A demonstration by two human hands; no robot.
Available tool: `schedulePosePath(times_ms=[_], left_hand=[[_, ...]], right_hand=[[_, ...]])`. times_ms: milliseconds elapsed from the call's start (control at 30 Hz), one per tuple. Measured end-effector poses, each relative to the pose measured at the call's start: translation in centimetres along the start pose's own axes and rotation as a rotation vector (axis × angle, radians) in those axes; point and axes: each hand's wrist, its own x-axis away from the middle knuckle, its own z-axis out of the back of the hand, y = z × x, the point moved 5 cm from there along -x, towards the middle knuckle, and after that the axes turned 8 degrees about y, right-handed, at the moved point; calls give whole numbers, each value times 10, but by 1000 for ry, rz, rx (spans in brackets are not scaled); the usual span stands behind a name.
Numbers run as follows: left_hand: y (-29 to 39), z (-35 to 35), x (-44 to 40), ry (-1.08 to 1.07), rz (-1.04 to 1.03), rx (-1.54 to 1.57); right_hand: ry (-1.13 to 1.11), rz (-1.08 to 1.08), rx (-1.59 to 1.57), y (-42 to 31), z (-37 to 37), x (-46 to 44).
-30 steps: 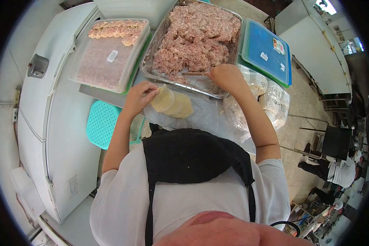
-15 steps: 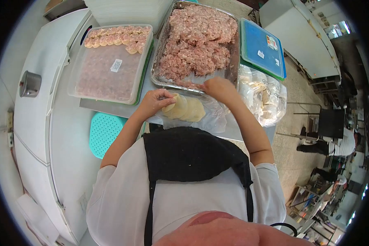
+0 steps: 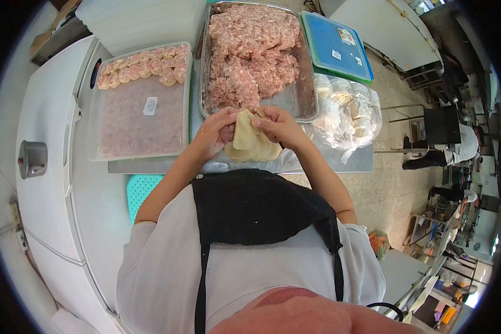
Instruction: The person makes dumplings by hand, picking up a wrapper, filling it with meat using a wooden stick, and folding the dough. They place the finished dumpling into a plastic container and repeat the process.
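My left hand (image 3: 217, 132) is closed, pinching a pale yellow, thin round dough wrapper (image 3: 242, 131) by its upper left side. My right hand (image 3: 278, 128) is closed at the wrapper's upper right edge. A narrow dark bit shows by its fingertips and another below the palm, perhaps a thin tool, too small to name. Underneath lies a stack of dough wrappers (image 3: 253, 152) on plastic. Just beyond both hands, the metal tray (image 3: 305, 106) holds a mound of pink ground meat (image 3: 253, 47).
On the left, a lidded clear container (image 3: 139, 125) has rows of filled dumplings (image 3: 142, 65) on top. Blue-lidded containers (image 3: 337, 47) and a plastic bag (image 3: 348, 114) with pale contents stand right. A turquoise perforated basket (image 3: 142, 192) sits below the table edge (image 3: 345, 161).
My right hand has moved from the tray's near edge back to my left hand. One wrapper is now lifted from the stack between both hands. The camera view has shifted slightly.
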Motion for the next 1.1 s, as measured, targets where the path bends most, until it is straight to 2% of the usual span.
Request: schedulePosePath(times_ms=[167,233,367,433,500,633,700,733,800,900,1000,1100], left_hand=[[18,-13,14,95,-14,184],[22,-16,17,103,-44,235],[9,-14,12,140,-117,24],[2,-19,8,131,-151,-61],[-7,-28,5,92,-143,-23],[-14,-29,-2,169,-214,-73],[-2,-26,2,475,-556,-525],[-6,-27,3,482,-560,-525],[-8,-40,9,477,-716,-916],[-12,-78,13,395,-635,-994],[-14,-68,9,483,-577,-942],[-9,-67,19,517,-628,-875]], right_hand=[[-5,-66,-62,19,14,8],[78,64,115,16,21,14],[7,-13,38,4,27,21],[-129,-64,-165,-8,18,19],[-153,-59,-132,-6,19,15],[-179,-19,-88,-15,27,18],[-183,-16,-86,-20,32,16],[-180,-13,-84,-22,35,15],[-189,-11,-90,-26,35,13],[-217,1,-89,-29,31,11],[-225,10,-92,-30,30,8],[-212,11,-85,-29,30,5]])
